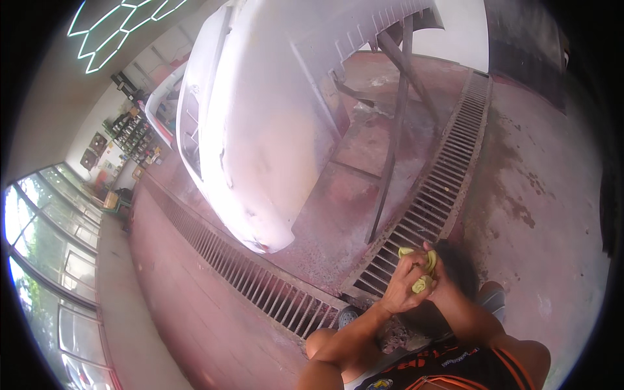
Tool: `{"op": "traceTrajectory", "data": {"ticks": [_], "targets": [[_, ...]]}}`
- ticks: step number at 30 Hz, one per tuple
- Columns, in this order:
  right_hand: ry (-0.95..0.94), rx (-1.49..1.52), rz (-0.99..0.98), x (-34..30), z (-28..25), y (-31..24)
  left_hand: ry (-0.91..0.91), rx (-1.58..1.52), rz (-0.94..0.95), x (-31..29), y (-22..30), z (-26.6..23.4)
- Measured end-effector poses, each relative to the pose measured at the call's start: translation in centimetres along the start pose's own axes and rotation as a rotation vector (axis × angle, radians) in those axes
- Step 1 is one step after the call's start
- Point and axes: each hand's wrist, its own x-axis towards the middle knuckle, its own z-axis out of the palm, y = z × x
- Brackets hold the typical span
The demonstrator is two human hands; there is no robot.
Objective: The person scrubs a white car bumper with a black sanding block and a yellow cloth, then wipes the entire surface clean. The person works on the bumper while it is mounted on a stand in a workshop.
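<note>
My hands are close together in front of my body, both closed around a crumpled yellow-green cloth [422, 284]. My left hand [403, 286] wraps it from the left, and my right hand [444, 281] grips it from the right. Parts of the cloth bulge out between and above the fingers. Beneath and just beyond my hands is a dark round shape [463, 266], possibly a bucket, mostly hidden by my arms. Farther off stands a large whitish car bumper [260, 143], tilted upright, with a hazy patch on its surface.
A dark metal stand [393, 143] props the bumper. Floor drain grates [442, 175] run beside it and along the left [240, 279]. Windows [58, 247] line the left wall. Shelves with bottles [130, 133] and another car part [159, 104] stand farther back.
</note>
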Motion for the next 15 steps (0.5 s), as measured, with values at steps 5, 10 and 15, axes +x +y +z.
{"op": "traceTrajectory", "data": {"ticks": [5, 10, 15], "targets": [[0.461, -0.218, -0.178, -2.5, 3.6, 1.6, 0.222, -0.166, -0.464, -0.3, -1.1, 2.2], [0.355, -0.211, -0.446, -4.5, -2.4, -0.1, 0.276, 0.046, -0.130, 0.1, -0.1, 6.4], [0.758, -1.014, -1.004, -4.1, 6.1, 0.0, 0.668, -0.952, -0.850, -3.8, -2.9, 12.6]]}}
